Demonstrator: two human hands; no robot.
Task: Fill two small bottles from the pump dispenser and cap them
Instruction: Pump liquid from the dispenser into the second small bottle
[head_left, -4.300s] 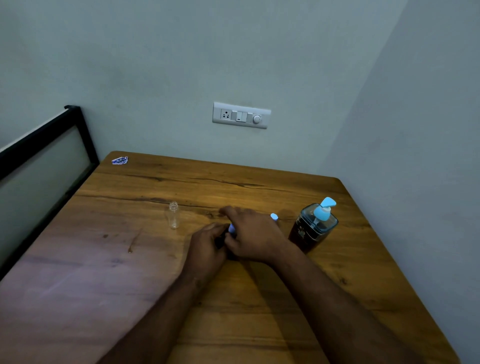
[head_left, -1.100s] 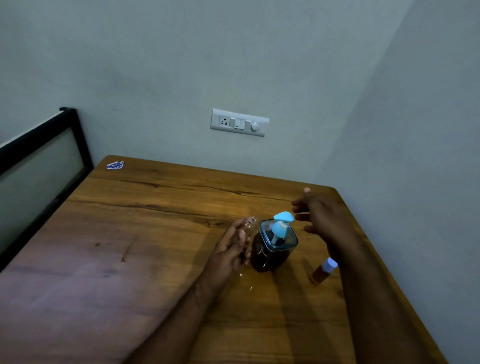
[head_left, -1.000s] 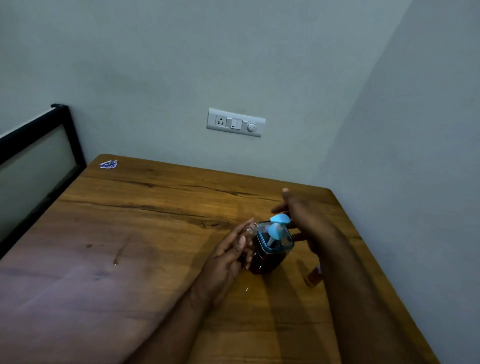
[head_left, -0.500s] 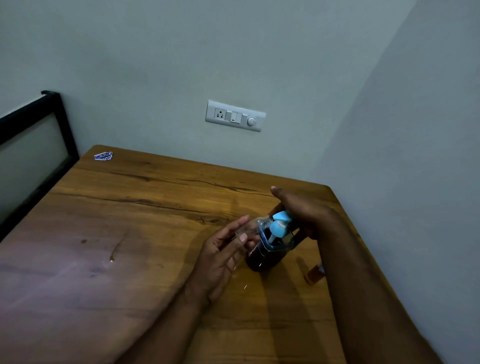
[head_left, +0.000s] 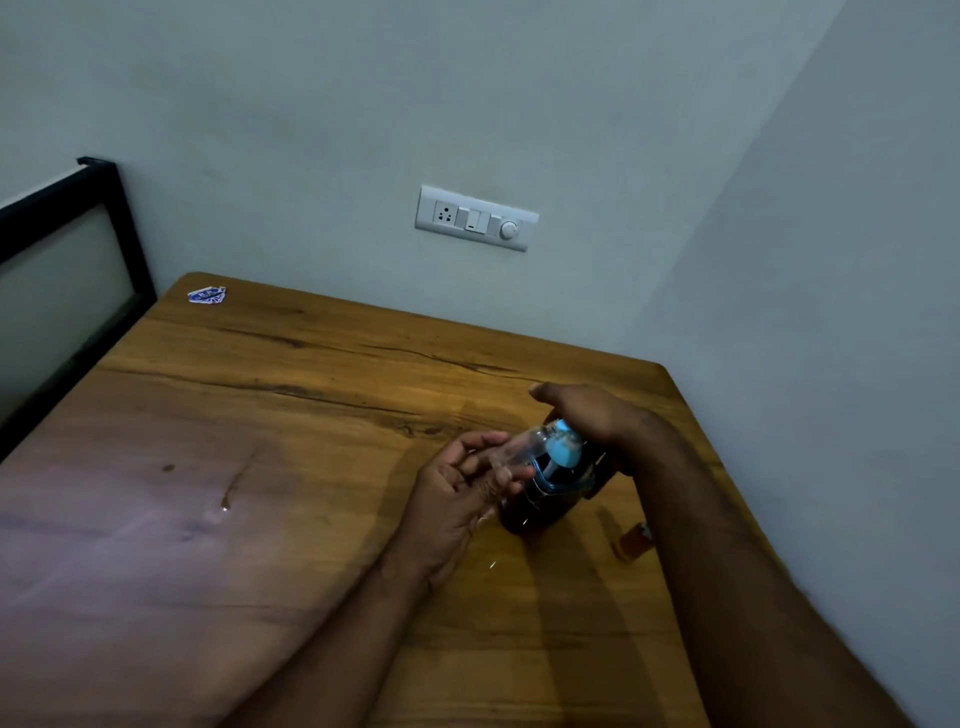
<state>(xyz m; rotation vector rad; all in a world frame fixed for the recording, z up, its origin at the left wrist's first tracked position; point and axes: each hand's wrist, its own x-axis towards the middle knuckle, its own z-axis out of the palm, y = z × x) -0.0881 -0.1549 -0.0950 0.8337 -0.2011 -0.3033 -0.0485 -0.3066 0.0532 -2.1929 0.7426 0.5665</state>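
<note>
My left hand (head_left: 457, 499) pinches the clear small bottle (head_left: 519, 451), tilted with its mouth toward two o'clock, right under the blue spout (head_left: 563, 446). My right hand (head_left: 597, 415) presses the pump dispenser (head_left: 545, 499) (fingers curled over the top).

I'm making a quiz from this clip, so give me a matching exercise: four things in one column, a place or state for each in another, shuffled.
Things:
1. clear small bottle
2. pump dispenser
3. filled small bottle
4. blue sticker

Places or states:
A. far left corner of the table
B. held in the left hand
C. lying beside the right forearm
D. right hand on its pump head

Pairs: 1-B, 2-D, 3-C, 4-A
</note>
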